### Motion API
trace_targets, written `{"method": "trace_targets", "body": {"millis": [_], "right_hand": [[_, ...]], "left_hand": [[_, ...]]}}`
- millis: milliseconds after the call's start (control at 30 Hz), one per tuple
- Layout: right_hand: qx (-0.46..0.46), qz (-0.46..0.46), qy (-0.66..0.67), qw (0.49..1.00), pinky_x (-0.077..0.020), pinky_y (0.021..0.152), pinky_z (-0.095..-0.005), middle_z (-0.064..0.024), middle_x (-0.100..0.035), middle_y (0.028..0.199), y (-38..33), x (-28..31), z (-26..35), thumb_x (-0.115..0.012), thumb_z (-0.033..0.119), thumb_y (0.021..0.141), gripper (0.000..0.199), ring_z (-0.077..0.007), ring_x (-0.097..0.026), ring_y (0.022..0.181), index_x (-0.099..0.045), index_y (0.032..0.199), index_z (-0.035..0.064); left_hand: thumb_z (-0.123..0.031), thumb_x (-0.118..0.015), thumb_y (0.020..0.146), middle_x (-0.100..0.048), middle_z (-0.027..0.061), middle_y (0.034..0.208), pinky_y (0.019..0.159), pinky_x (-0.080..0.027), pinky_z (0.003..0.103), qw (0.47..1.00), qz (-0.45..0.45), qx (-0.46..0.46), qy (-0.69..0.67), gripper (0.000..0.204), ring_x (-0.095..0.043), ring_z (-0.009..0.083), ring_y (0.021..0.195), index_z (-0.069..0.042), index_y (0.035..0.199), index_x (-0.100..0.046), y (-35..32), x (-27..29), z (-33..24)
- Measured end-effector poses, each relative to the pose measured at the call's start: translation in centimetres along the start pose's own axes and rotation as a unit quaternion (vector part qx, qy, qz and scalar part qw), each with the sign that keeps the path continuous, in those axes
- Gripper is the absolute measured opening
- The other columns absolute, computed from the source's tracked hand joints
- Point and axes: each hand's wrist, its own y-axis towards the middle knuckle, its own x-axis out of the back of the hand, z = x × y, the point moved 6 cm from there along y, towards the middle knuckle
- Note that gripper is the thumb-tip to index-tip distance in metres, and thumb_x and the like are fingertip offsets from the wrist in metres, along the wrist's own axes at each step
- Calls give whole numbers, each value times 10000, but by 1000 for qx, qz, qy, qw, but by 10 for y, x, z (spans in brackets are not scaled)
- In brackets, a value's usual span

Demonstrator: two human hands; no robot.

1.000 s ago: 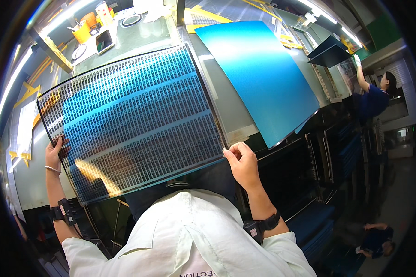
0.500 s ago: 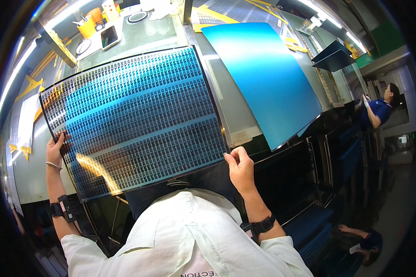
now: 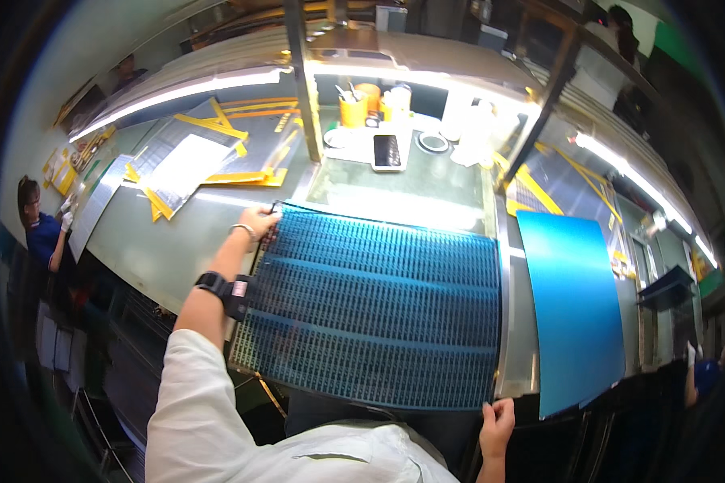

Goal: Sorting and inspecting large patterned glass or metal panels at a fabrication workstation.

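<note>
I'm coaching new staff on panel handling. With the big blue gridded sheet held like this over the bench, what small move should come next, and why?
Probably lower the gridded sheet flat onto the grey bench. The left hand grips its far left corner and the right hand pinches its near right corner, so it hangs between two diagonal corners. Its near edge overhangs the bench front, so easing it forward first looks wise.

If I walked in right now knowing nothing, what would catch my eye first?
A big blue grid-patterned sheet fills the middle of the grey workbench. The left hand grips its far left corner, the right hand its near right corner. Beside it on the right lies a plain glossy blue sheet.
</note>
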Motion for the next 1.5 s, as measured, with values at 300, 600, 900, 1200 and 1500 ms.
{"method": "trace_targets", "body": {"millis": [300, 600, 900, 1200, 1500], "right_hand": [[38, 42, -7, 998, -396, 619, -302, -82, -432, 686, -1, 2, 20, -598, 59, 816, 159, -184, -430, 642, -453, 783, 4], [23, 57, 0, 998, -406, 633, -301, -82, -451, 682, 1, 2, 22, -585, 63, 829, 144, -184, -441, 642, -462, 787, 0], [236, 26, -336, 911, -344, 857, -457, -132, -498, 1043, 33, 4, 78, -683, 260, 725, 442, -325, -432, 1029, -524, 1082, 53], [353, 16, -418, 837, -242, 1023, -531, -78, -435, 1332, 256, -111, 109, -497, 368, 863, 486, -358, -286, 1278, -479, 1252, 76], [315, -27, -329, 890, -186, 1050, -528, -85, -383, 1376, 268, -118, 92, -436, 341, 899, 474, -368, -264, 1293, -447, 1287, 69]], "left_hand": [[-214, -689, 760, -618, 172, 1036, 851, -458, 396, 937, -180, -77, 291, 413, -581, 334, 978, -170, 1139, -530, 2, -24, -41], [-217, -501, 882, -619, 161, 997, 824, -474, 403, 868, -124, -123, 464, 295, -589, 335, 936, -203, 1168, -573, 11, -39, -40], [-393, -534, 833, -485, 100, 1211, 928, -359, 441, 784, -207, -252, 528, 434, -382, 256, 1216, -108, 1159, -563, -17, -51, -50], [-334, -486, 880, -500, 60, 1278, 1005, -273, 423, 792, -216, -305, 483, 395, -333, 235, 1277, -67, 1160, -569, -21, -54, -44], [-527, -363, 883, -109, 14, 1497, 1080, -49, 539, 846, -120, -124, 504, 700, -30, 218, 1385, -91, 1408, -213, -21, -60, -37]]}}
